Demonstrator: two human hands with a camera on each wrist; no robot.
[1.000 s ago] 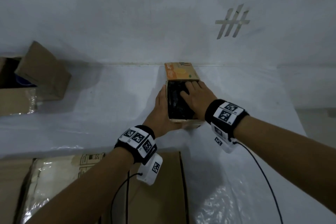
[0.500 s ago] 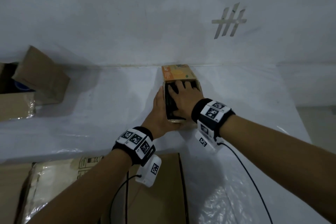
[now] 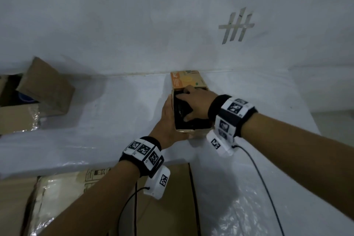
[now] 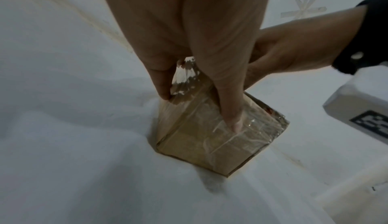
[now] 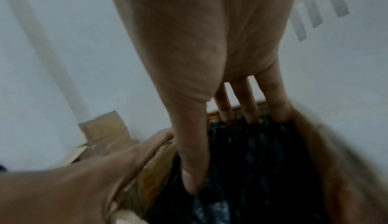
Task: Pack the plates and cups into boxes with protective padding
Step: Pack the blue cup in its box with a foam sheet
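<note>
A small cardboard box (image 3: pixel 191 131) with an orange flap (image 3: pixel 186 80) folded back stands on the white-covered table near the wall. Dark crinkled padding (image 3: pixel 182 123) fills its open top. My left hand (image 3: pixel 167 120) grips the box's near left corner, thumb on the taped front face (image 4: pixel 210 136) and fingers round the left side. My right hand (image 3: pixel 197 99) lies over the opening, its straight fingers (image 5: pixel 250 108) and thumb pressing down into the padding (image 5: pixel 252 169). No plates or cups can be seen; the padding hides the inside of the box.
An open brown carton (image 3: pixel 44 86) with something blue inside sits at the far left of the table (image 3: pixel 115 113). Flat taped cardboard (image 3: pixel 80 188) lies below the table's near edge. The wall stands right behind the small box, with tape strips (image 3: pixel 237 25) on it.
My right hand has slid across the box opening towards its far left corner, still pressing on the padding. The left hand keeps its hold on the box.
</note>
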